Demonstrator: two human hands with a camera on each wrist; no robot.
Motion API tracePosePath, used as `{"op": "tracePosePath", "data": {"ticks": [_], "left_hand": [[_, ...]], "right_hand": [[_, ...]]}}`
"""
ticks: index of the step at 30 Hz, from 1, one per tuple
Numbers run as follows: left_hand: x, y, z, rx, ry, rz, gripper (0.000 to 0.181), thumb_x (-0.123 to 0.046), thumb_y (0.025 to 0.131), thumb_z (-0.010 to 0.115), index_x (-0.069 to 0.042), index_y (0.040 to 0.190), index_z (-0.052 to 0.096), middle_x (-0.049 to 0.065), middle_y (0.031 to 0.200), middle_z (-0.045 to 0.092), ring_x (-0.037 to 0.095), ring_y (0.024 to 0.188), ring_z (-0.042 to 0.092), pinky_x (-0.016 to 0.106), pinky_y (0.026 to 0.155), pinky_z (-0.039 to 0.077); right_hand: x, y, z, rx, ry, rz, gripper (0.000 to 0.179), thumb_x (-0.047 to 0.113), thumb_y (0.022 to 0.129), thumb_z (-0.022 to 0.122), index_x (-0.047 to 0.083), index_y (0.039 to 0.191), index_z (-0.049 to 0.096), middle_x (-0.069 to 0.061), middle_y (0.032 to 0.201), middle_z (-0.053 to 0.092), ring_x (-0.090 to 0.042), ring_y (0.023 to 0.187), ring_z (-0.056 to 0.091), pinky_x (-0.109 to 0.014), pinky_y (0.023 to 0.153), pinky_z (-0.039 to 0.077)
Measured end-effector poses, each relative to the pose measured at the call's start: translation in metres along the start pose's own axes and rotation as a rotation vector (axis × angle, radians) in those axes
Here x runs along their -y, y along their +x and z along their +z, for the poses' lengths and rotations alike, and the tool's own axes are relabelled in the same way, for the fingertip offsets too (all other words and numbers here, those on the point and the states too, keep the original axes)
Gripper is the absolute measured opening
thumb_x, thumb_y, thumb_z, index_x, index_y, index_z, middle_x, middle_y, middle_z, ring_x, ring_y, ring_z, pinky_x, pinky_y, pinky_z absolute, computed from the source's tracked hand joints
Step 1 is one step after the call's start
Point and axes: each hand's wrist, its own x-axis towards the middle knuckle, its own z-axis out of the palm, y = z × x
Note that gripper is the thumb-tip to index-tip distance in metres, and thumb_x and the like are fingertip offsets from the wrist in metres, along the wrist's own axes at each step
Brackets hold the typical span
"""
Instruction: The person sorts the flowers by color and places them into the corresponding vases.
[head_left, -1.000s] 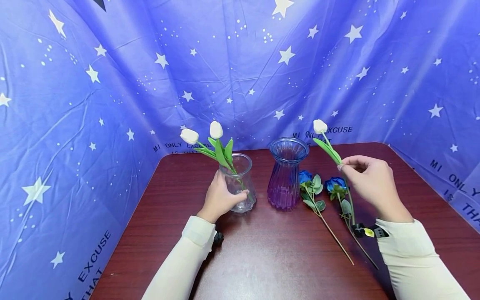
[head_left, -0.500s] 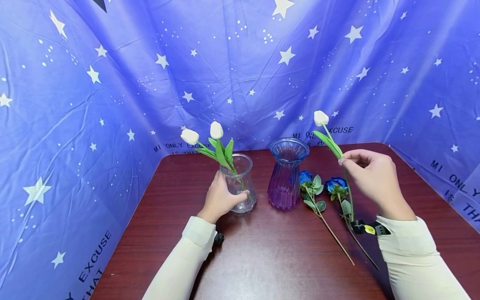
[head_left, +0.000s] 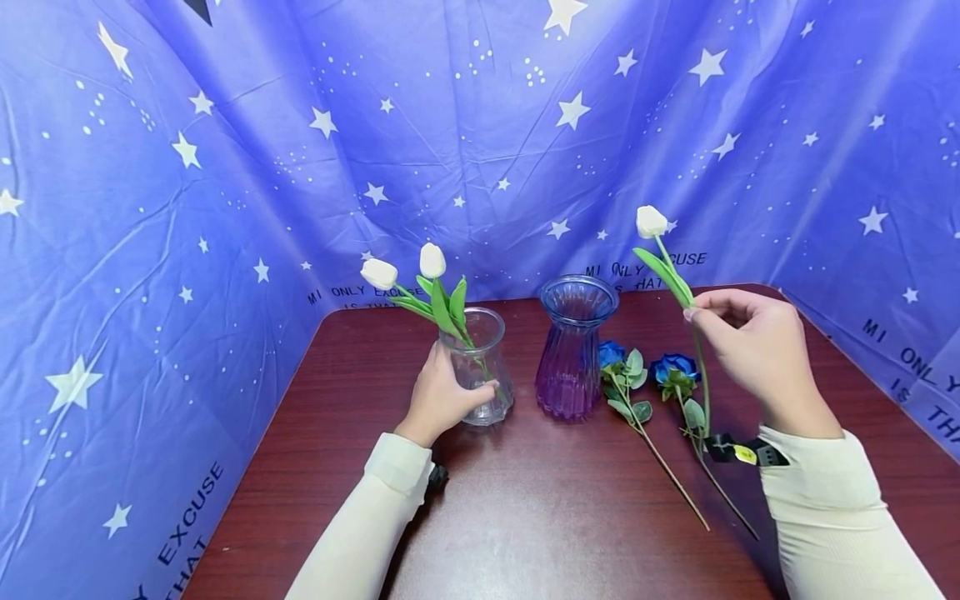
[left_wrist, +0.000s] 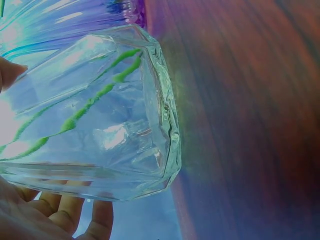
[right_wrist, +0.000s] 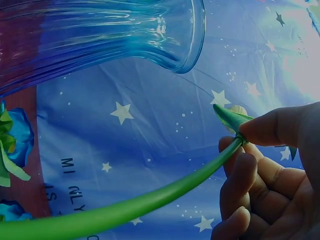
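My left hand (head_left: 442,398) grips a clear glass vase (head_left: 480,364) on the dark red table (head_left: 525,500); two white tulips (head_left: 405,271) stand in it. In the left wrist view the clear vase (left_wrist: 100,125) fills the frame, with green stems (left_wrist: 80,112) inside and my fingers (left_wrist: 75,220) wrapped round it. My right hand (head_left: 750,346) pinches the stem of a third white tulip (head_left: 651,222) and holds it up, right of a blue-purple ribbed vase (head_left: 573,346). The right wrist view shows the stem (right_wrist: 150,205) between thumb and fingers (right_wrist: 250,190), below the ribbed vase (right_wrist: 100,35).
Two blue roses (head_left: 675,371) with long stems lie on the table to the right of the ribbed vase, under my right hand. A blue star-printed cloth (head_left: 225,167) hangs round the table on three sides.
My right hand has lifted the white tulip higher and slightly to the right. The left hand and the clear vase have stayed put.
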Motion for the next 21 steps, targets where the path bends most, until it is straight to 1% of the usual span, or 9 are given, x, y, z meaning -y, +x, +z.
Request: {"op": "tracePosePath", "data": {"ticks": [13, 17, 21], "left_hand": [[-0.001, 0.0, 0.0, -0.002, 0.001, 0.0, 0.097, -0.047, 0.07, 0.088, -0.021, 0.15, 0.039, 0.002, 0.132, 0.056, 0.027, 0.119, 0.061, 0.051, 0.099, 0.053], [0.0, 0.0, 0.0, 0.002, 0.007, -0.004, 0.097, -0.048, 0.07, 0.087, -0.021, 0.15, 0.038, 0.002, 0.132, 0.056, 0.027, 0.119, 0.061, 0.05, 0.1, 0.053], [0.0, 0.0, -0.001, 0.009, 0.002, -0.008, 0.099, -0.048, 0.071, 0.087, -0.022, 0.151, 0.037, 0.002, 0.134, 0.055, 0.027, 0.121, 0.06, 0.051, 0.101, 0.053]], "right_hand": [[0.012, 0.002, -0.001, -0.003, 0.076, 0.001, 0.017, 0.019, 0.092, 0.076, 0.005, 0.102, 0.077, 0.025, 0.07, 0.066, 0.004, 0.059, 0.057, -0.019, 0.052, 0.041], [0.016, 0.002, 0.0, 0.003, 0.107, 0.0, 0.018, 0.018, 0.092, 0.075, 0.003, 0.103, 0.076, 0.024, 0.071, 0.067, 0.003, 0.06, 0.058, -0.018, 0.053, 0.042], [0.019, 0.002, 0.002, -0.002, 0.121, 0.006, 0.018, 0.019, 0.092, 0.076, 0.005, 0.102, 0.076, 0.024, 0.072, 0.069, 0.003, 0.061, 0.059, -0.018, 0.053, 0.043]]}}
